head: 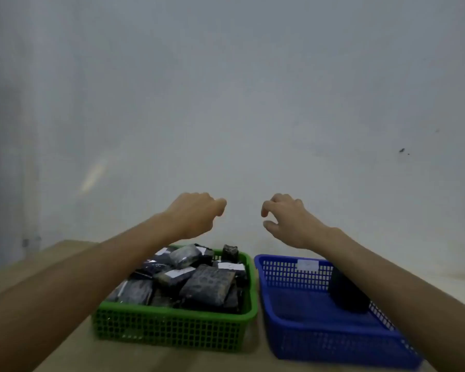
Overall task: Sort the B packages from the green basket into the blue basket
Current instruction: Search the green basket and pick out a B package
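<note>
A green basket sits on the table, left of centre, piled with several dark wrapped packages, some with white labels. Right beside it stands a blue basket with one dark package leaning against its right wall and a white label on its far wall. My left hand hovers above the far edge of the green basket, fingers curled loosely and holding nothing. My right hand floats above the gap behind the two baskets, fingers bent and apart, also holding nothing. The picture is blurred.
The baskets rest on a light wooden table whose far edge meets a plain grey-white wall. The table's left part extends toward the wall at the left.
</note>
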`<state>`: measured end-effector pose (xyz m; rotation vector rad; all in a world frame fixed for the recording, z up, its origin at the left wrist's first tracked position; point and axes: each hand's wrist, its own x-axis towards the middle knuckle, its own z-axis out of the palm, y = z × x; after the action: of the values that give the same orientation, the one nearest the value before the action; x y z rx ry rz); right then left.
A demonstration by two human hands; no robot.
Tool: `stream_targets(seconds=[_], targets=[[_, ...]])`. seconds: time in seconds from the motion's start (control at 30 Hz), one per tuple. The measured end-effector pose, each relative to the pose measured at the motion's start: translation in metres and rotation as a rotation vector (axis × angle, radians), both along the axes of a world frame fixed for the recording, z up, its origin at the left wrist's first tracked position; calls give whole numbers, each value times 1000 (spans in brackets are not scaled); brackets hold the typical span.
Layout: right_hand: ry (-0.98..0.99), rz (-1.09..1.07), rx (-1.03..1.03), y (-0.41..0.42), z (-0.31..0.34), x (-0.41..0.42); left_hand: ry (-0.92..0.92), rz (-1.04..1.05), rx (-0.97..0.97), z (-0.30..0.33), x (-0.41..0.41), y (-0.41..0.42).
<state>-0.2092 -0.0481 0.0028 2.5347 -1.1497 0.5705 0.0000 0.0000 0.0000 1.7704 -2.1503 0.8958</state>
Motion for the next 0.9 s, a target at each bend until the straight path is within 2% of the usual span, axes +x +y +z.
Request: stream_targets(seconds=[0.2,0.3,0.4,0.5,0.6,0.67,0.77,0.9], targets=[[24,78,145,18,-39,22,273,-18,172,-50,19,15],[14,126,211,15,-64,34,571,-118,110,-89,23,14],[-138,188,302,9,-94,44,841,-178,14,-131,17,14],[-315,216,353,8,-130,50,867,-183,14,-160,11,11],[-532,219,277,6,-161,57,889,-207,4,-165,16,9],[-635,196,209,5,-172,61,947,-230,82,-164,21,10],[-710,143,122,2,-182,67,1004,-253,205,-162,28,13],[-790,108,111,1,-186,68,962,-243,278,-158,26,15]])
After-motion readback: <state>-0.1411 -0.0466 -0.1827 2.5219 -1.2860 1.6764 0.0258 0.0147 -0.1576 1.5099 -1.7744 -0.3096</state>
